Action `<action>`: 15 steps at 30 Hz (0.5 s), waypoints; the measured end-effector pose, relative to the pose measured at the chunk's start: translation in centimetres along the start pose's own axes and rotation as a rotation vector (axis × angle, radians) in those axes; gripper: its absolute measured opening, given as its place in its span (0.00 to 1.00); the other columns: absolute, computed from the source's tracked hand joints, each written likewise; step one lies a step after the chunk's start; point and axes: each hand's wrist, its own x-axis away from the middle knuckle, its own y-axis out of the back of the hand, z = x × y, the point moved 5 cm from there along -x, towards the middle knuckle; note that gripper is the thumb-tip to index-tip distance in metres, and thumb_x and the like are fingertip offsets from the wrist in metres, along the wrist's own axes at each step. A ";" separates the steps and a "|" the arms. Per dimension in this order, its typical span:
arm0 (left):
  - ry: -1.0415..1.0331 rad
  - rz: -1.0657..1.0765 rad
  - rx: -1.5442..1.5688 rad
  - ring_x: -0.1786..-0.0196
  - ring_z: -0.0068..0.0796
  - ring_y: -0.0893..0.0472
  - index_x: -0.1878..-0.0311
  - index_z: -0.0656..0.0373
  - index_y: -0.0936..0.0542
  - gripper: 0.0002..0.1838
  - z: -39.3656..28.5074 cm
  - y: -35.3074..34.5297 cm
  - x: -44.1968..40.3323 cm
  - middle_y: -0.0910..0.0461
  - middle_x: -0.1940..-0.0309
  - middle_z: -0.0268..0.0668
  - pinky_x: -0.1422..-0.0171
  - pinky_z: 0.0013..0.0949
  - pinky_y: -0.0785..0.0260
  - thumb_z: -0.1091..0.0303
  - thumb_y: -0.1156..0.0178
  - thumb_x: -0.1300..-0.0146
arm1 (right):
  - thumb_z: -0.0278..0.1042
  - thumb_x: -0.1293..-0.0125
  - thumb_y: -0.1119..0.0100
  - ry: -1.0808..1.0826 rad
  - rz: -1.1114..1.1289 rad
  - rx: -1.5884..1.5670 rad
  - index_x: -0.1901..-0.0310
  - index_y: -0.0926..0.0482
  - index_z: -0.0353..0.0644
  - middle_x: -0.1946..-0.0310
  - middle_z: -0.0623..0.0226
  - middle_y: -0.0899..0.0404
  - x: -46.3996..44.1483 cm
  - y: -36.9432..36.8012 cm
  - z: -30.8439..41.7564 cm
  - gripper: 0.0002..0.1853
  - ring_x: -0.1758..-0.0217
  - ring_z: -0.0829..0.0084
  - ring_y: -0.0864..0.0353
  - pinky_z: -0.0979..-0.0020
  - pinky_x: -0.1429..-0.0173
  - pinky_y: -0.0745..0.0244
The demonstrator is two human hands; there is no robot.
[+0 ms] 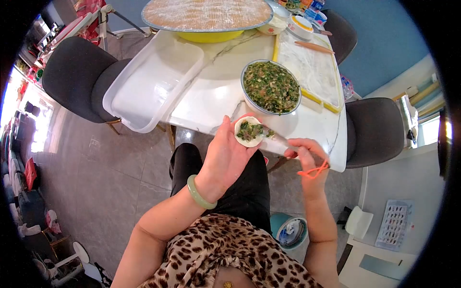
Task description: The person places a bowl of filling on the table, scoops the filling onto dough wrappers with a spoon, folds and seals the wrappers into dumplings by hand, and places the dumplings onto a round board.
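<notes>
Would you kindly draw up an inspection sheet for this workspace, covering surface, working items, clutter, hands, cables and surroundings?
Surface: white marbled table, several things on it.
Working items: dough wrapper holding green filling; utensil at the filling; bowl of similar mixture near the table's edge.
Clutter: white tray extending past the table's edge; rolling pin on a yellow-edged board; round floured tray above a yellow basin.
Left hand: palm up, supporting the wrapper.
Right hand: gripping the utensil.
Cables: nothing seen.
Surroundings: dark chairs by the table; bucket on the floor, contents unclear.
</notes>
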 end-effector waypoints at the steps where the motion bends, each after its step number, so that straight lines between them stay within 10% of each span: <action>1: 0.003 -0.040 0.032 0.35 0.40 0.31 0.37 0.65 0.34 0.30 0.0 0.1 0.0 0.29 0.41 0.47 0.30 0.45 0.39 0.50 0.73 0.23 | 0.27 0.31 0.53 0.012 -0.040 -0.034 0.55 0.21 0.30 0.66 0.60 0.19 -0.2 0.4 0.2 0.12 0.66 0.76 0.21 0.76 0.61 0.25; 8: 0.024 0.093 -0.015 0.35 0.41 0.31 0.37 0.65 0.34 0.29 -0.1 0.3 0.4 0.30 0.40 0.47 0.30 0.44 0.39 0.50 0.72 0.23 | 0.31 0.31 0.52 -0.174 0.059 -0.038 0.56 0.20 0.31 0.70 0.60 0.19 -1.6 -0.5 -0.6 0.13 0.69 0.76 0.21 0.77 0.62 0.25; 15: 0.017 -0.027 -0.021 0.36 0.43 0.30 0.37 0.64 0.34 0.29 -0.4 0.9 0.5 0.29 0.40 0.48 0.30 0.43 0.38 0.51 0.72 0.23 | 0.27 0.33 0.51 0.077 -0.045 0.141 0.59 0.20 0.31 0.70 0.64 0.20 -4.7 1.5 2.3 0.11 0.67 0.77 0.21 0.77 0.60 0.26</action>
